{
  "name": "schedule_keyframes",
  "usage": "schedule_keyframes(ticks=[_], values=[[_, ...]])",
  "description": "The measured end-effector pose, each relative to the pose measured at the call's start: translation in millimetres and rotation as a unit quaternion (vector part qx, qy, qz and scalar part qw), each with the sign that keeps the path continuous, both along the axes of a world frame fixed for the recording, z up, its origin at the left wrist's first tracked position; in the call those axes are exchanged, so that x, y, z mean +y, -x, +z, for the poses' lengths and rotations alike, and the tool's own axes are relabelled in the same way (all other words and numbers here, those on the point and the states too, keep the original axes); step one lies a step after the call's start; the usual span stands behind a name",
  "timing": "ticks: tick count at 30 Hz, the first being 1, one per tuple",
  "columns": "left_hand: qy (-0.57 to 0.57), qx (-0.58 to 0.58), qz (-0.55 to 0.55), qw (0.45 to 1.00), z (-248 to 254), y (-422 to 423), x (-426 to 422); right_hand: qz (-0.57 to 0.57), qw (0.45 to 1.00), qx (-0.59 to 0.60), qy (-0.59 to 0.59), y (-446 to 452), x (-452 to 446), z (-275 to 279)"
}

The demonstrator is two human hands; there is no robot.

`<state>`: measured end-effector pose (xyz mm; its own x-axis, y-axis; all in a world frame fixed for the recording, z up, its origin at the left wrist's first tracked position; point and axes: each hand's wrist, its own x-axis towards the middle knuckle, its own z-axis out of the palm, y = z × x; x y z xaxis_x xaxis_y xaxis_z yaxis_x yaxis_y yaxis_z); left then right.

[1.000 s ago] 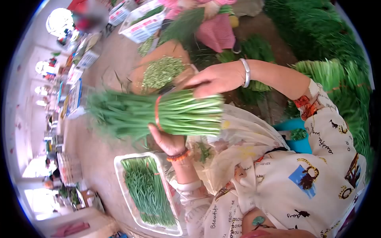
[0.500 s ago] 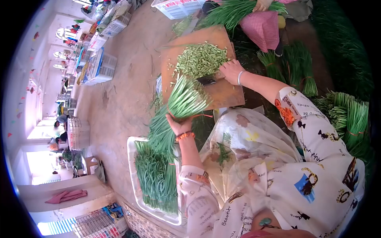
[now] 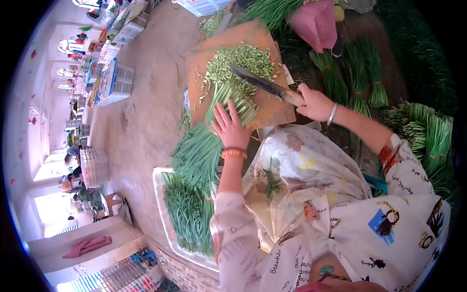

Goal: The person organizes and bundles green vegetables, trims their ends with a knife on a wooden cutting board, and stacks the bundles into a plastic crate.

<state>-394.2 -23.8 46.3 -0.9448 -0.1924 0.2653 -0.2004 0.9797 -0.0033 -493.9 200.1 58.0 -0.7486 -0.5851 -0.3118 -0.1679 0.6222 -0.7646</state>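
My right hand (image 3: 316, 103), with a silver bangle, is closed round the wooden handle of a knife (image 3: 265, 85). Its dark blade is raised above a heap of short cut green pieces (image 3: 233, 63) on the wooden cutting board (image 3: 279, 113). My left hand (image 3: 231, 127), wearing an orange bead bracelet, lies with fingers outstretched on a bundle of chives (image 3: 197, 151). The pale cut ends of that bundle rest on the board, and its dark leaves hang over the board's near edge towards a white crate (image 3: 160, 194) full of more chives.
Tied green bundles (image 3: 433, 141) lie at the right, with others (image 3: 360, 78) beyond my right arm. A co-worker's pink checked cloth (image 3: 316, 24) shows at the top. White crates (image 3: 114, 80) line the left across a concrete floor (image 3: 146, 117).
My right hand has lifted the knife off the board and drawn back right. My left hand has opened from its grip under the bundle and now lies on top, with the bundle lowered onto the board.
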Motion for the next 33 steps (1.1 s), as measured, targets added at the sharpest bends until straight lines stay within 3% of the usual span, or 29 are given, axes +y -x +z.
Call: schedule_keyframes(ticks=[1,3,6,7,9,16,23,33], values=[[0.022,-0.005,0.021,1.000,-15.7,11.8,-7.1,-0.014,0.989,0.146,0.031,-6.9,1.0,-10.9],[0.045,-0.009,0.039,0.998,-19.8,33.8,-17.6,-0.029,0.993,0.096,0.061,-19.0,-2.3,-6.7],[-0.097,-0.047,0.019,0.994,-13.5,58.8,-45.6,-0.001,0.989,0.135,0.068,-28.6,-11.6,-1.9],[-0.094,-0.047,0.018,0.994,-9.3,67.6,-53.6,0.002,0.993,0.108,0.037,-29.2,-17.3,-2.4],[-0.097,-0.193,0.057,0.975,-1.9,83.8,-64.0,0.003,0.997,0.082,0.008,-32.2,-26.4,3.0],[-0.123,-0.292,0.076,0.945,2.5,112.4,-81.0,0.040,0.991,0.107,-0.069,-35.9,-50.2,13.8],[-0.146,-0.284,0.054,0.946,-1.1,115.2,-84.0,0.042,0.990,0.111,-0.073,-29.6,-59.9,2.8],[-0.159,-0.250,0.037,0.954,-7.8,117.8,-87.8,0.032,0.994,0.040,-0.098,-25.4,-70.6,37.0]])
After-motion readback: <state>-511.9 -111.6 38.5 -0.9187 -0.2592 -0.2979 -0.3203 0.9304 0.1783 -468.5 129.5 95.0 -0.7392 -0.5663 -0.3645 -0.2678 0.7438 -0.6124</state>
